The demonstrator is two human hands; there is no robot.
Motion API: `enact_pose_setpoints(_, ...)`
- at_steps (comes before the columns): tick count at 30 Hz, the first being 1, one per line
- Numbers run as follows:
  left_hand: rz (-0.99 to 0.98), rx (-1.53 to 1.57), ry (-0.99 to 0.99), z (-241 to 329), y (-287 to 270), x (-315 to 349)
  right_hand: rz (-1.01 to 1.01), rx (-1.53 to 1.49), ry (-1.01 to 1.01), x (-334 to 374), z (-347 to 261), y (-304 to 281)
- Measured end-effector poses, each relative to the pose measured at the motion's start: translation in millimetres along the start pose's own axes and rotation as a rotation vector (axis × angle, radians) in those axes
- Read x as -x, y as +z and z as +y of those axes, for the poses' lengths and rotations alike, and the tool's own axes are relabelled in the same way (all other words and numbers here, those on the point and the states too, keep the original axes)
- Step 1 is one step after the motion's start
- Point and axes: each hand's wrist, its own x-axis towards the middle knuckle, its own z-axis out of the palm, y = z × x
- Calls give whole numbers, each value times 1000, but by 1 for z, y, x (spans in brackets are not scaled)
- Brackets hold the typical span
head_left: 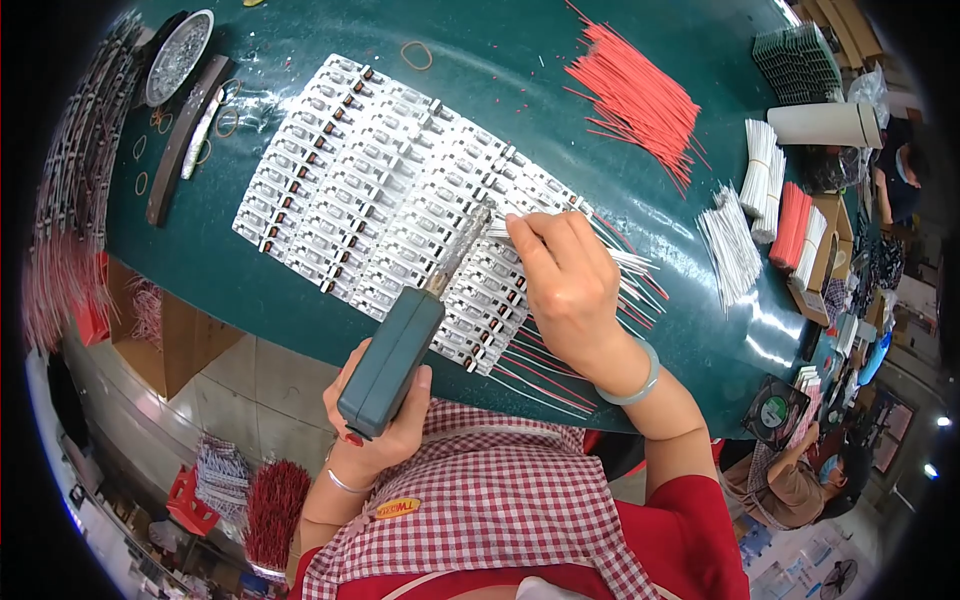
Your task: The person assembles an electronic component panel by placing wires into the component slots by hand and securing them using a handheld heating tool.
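Left hand (pixel 390 445) is wrapping around a dark green handheld tool (pixel 393 362), fingers closed on its body; its narrow metal nose is slanting up and away over the white component array (pixel 385 140), the tip lying near the right fingertips. Right hand (pixel 570 285) is hovering over the array's right part, thumb and forefinger pinching together; whatever they are gripping is too small to tell. The array is lying on the green table (pixel 480 35) in front of the person, its units standing in slanting rows. Red and white wires (pixel 545 375) are trailing from its right edge, partly beneath the right forearm. Loose red wires (pixel 635 95) are lying beyond, white wires (pixel 728 245) farther right. A bowl (pixel 180 58) is sitting far left.
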Motion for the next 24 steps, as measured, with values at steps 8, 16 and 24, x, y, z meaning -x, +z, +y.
enact_pose_setpoints(8,-44,31,-93,6,-2,-3,-25,13,6,-1,-3,-1)
enact_pose_setpoints(16,-56,0,-42,8,-4,-6,-42,25,-2,-2,-3,-1)
enact_pose_setpoints(24,65,86,-4,-3,-3,4,-46,36,5,-2,-5,-1)
